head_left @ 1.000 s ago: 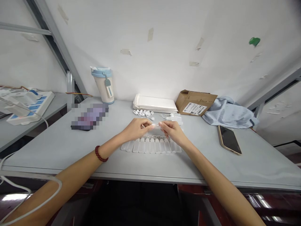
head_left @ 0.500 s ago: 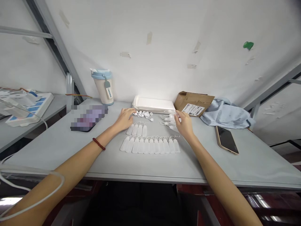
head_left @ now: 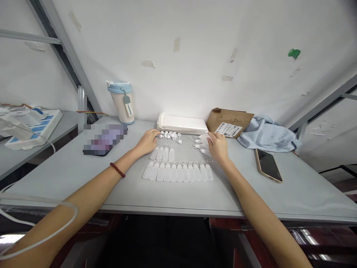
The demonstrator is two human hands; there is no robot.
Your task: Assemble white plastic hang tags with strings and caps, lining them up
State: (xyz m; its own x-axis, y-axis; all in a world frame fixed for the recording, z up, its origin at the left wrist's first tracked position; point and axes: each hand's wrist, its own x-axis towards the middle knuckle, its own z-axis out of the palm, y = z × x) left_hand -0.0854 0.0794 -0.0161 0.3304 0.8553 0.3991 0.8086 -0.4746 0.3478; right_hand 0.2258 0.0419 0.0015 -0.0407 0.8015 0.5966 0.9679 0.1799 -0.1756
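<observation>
White caps (head_left: 170, 135) piled near the back of the desk (head_left: 134, 191); loose translucent squeeze bottles (head_left: 205, 152) at their 4 o'clock, more laid in a short row (head_left: 165, 154) and a long row (head_left: 180, 173) around 6. Left hand (head_left: 147, 142) at the pile's 9 o'clock, fingertips at its edge; right hand (head_left: 219, 148) at the loose bottles, fingers half-curled; can't tell if either grips anything. Best: pinch caps lightly, lift bottles singly so neighbours don't drag, stay clear of both rows. Outward: carton (head_left: 235, 117) at 2, tumbler (head_left: 120, 104) at 10.
</observation>
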